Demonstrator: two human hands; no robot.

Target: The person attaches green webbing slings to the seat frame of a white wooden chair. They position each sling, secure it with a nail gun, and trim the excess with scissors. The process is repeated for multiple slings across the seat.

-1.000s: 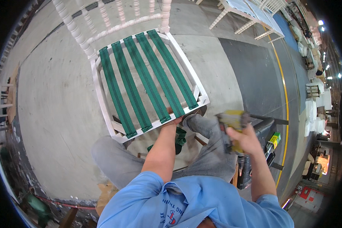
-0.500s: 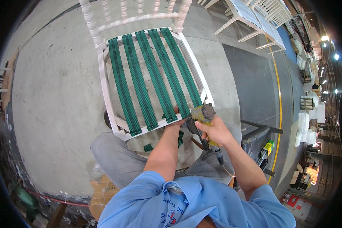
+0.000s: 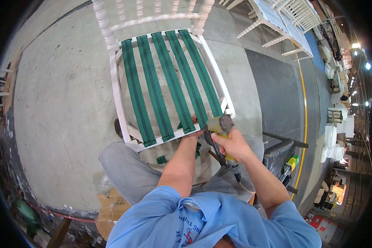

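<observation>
In my right hand [image 3: 234, 144] is a yellow and grey air staple gun [image 3: 221, 126], its nose against the seat's front rail near the fourth green strap. My left hand [image 3: 196, 131] is closed around the front rail [image 3: 180, 133] of a white chair frame [image 3: 116, 95], just left of the gun's nose. A few fingers show inside the frame; the rail and gun hide the others. Several green webbing straps [image 3: 171, 78] run front to back across the seat. Loose green webbing [image 3: 198, 149] hangs below my left hand.
An air hose [image 3: 247, 188] trails from the gun past my right forearm. A black padded stool [image 3: 277, 159] with a green and yellow box [image 3: 292, 162] stands to my right. Other white chairs [image 3: 273, 25] are at the far right, and a cardboard box [image 3: 109, 208] lies at lower left.
The chair frame appears slightly further right in view, with a small shift of the whole scene. Both hands and the staple gun keep about the same places on the rail.
</observation>
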